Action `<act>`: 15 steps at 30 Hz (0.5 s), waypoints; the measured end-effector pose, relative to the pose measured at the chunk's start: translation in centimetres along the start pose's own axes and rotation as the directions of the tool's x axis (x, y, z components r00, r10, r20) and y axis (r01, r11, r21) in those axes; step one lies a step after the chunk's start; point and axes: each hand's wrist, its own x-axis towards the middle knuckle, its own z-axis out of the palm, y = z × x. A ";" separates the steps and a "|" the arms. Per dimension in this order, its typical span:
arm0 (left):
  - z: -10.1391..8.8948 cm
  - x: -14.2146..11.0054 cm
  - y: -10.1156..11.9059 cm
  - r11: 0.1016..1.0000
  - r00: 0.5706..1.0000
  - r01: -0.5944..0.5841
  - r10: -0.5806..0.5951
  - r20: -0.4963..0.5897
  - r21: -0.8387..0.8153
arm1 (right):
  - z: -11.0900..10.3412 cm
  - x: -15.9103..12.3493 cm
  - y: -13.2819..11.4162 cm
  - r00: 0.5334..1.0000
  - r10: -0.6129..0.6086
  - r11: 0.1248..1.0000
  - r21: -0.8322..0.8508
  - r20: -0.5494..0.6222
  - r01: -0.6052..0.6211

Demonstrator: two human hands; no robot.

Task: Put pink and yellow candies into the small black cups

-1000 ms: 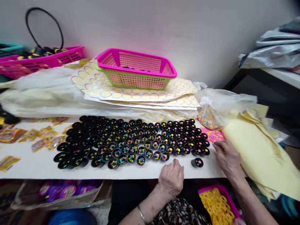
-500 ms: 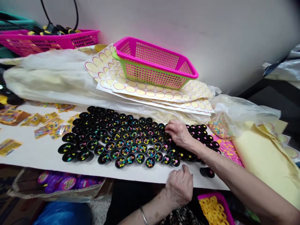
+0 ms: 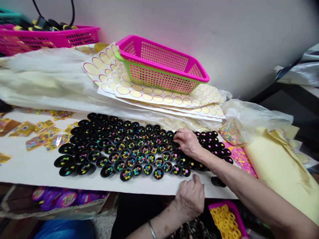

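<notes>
The right hand (image 3: pixel 188 143) hovers with fingertips drawn together over tightly packed, round black cups (image 3: pixel 92 169) on the smooth white table (image 3: pixel 37 169), whether pinching one of their bright, bead-like pieces (image 3: pixel 150 159) I cannot tell, while the left hand (image 3: pixel 191 198) curls into a loose, empty-looking fist nearby.

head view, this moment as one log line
right hand: over black cups | left hand: curled near table edge | pink pieces: right of cups

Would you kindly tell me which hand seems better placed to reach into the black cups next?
The right hand, I'd judge: it is over the black cups, while the left hand is curled near the table's front edge, short of them.
</notes>
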 end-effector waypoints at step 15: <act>0.2 -0.1 -0.1 0.997 0.999 -0.047 0.048 -0.010 0.064 | -0.5 0.3 0.6 0.990 0.128 0.960 0.256 -0.050 -0.111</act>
